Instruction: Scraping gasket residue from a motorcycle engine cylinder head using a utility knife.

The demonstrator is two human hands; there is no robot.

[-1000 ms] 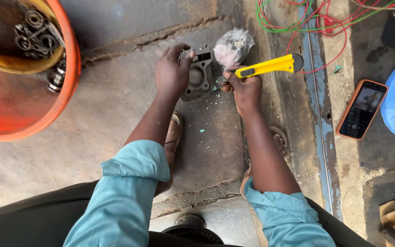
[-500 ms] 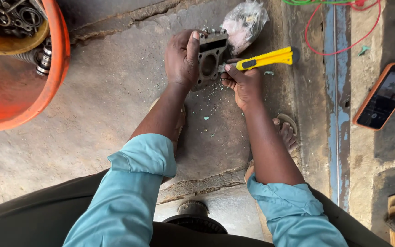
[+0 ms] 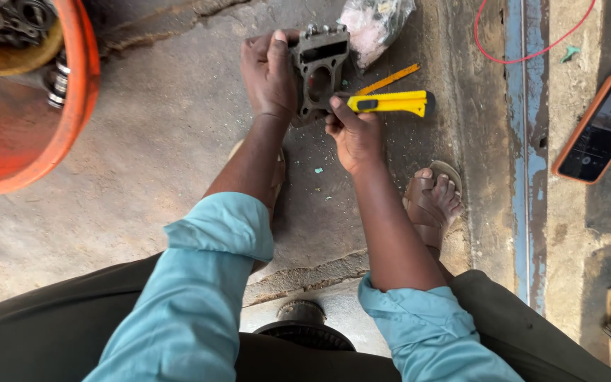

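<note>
Metal housing stands on edge on the concrete floor, beside the orange basin. Left hand clamps its left edge, fingers curled. Right hand fisted around yellow utility knife, tip at the housing's lower edge.

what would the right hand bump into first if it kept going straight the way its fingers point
Its fingers point up the frame, so the right hand, holding the yellow utility knife, would probably first meet the grey metal casting that the left hand steadies. They look almost touching, though depth is unclear.
</note>
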